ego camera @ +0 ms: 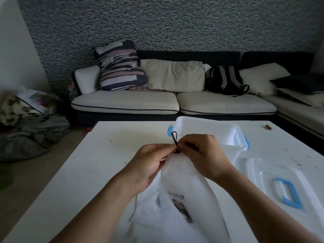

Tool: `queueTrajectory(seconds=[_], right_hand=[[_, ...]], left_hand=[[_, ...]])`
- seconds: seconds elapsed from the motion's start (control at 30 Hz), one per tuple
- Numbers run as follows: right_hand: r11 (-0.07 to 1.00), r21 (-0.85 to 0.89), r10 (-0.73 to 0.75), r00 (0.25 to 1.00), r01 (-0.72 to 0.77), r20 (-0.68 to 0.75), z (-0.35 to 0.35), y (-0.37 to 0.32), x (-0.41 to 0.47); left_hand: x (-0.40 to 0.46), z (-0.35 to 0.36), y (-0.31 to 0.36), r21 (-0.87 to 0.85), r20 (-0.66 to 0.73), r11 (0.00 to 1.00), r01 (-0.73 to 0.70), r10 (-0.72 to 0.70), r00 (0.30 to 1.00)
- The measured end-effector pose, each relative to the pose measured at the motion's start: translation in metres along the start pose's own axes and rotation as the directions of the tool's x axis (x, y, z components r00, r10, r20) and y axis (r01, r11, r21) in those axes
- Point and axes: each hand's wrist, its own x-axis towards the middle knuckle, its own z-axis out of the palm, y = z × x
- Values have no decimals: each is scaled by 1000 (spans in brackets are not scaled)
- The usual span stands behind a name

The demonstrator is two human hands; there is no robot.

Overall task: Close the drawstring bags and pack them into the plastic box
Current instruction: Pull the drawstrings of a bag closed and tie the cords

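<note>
- Left hand (149, 163): raised above the desk (105, 155), fingers curled, its grip pinching the gathered neck of the white drawstring bag (185, 186).
- Right hand (199, 151): meets the left at the bag's neck, its grip grasping the black drawstring (174, 137), of which a small loop stands up just above the fingertips.
- White drawstring bag: hangs from both hands toward the viewer, a dark printed motif and lettering on its face; its lower part rests on further white bags (149, 213) lying flat on the desk at the near edge.
- Plastic box (210, 130): translucent, with blue latches on its left and right sides, standing open on the desk just behind the hands; whether anything lies inside cannot be told.
- Box lid (273, 179): lies flat on the desk to the right of the bags, its blue handle (289, 193) facing up.
- Small brown cylinder (268, 127): at the far right corner of the desk, well apart from the box.
- Background: a sofa (175, 100) with cushions and a dark backpack (226, 79); a heap of cloth (31, 137) on the floor at left.
</note>
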Motion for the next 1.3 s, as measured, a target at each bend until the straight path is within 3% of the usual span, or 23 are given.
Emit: queueTrajectory(seconds=[0.1,0.23,0.37,0.47,0.53,0.6,0.73,0.83,0.87,0.93,0.97,1.03,1.3], right_hand=[[1000,1,16,999,-16,34,2,1,-1],[986,137,93,994,-99,48,-2,-3,-1],[967,188,162,984,-173,71,-6,-4,-1],[953,220,187,976,-207,109,-6,-5,-1],[952,218,190,974,-213,119,-6,-5,-1],[955,206,194,974,-214,114,-5,-5,-1],[961,170,202,975,-216,97,-1,-4,0],[961,161,213,973,-226,91,2,-4,0],[961,161,214,973,-226,86,3,-4,0],[962,161,208,975,-219,83,4,-5,1],[964,161,199,976,-211,84,5,-5,1],[968,161,182,979,-195,89,5,-5,2],[967,169,179,979,-193,93,2,-2,-1]], left_hand=[[0,2,-3,-49,48,994,99,-97,994],[3,-1,-3,234,-33,968,-93,103,994],[6,-19,-1,624,30,677,-390,478,878],[7,-27,-1,739,155,456,-496,602,783],[7,-29,-3,766,208,377,-520,621,756],[8,-29,-5,771,199,383,-508,614,764],[7,-22,-11,736,94,496,-460,599,795],[-1,-11,-13,699,-90,566,-437,676,732],[-3,-8,-13,718,-84,506,-477,744,663],[-3,-4,-14,798,78,242,-553,867,493],[-2,-3,-15,824,170,118,-554,881,441],[1,-3,-19,849,260,7,-529,866,428],[6,-6,-20,823,186,167,-543,824,535]])
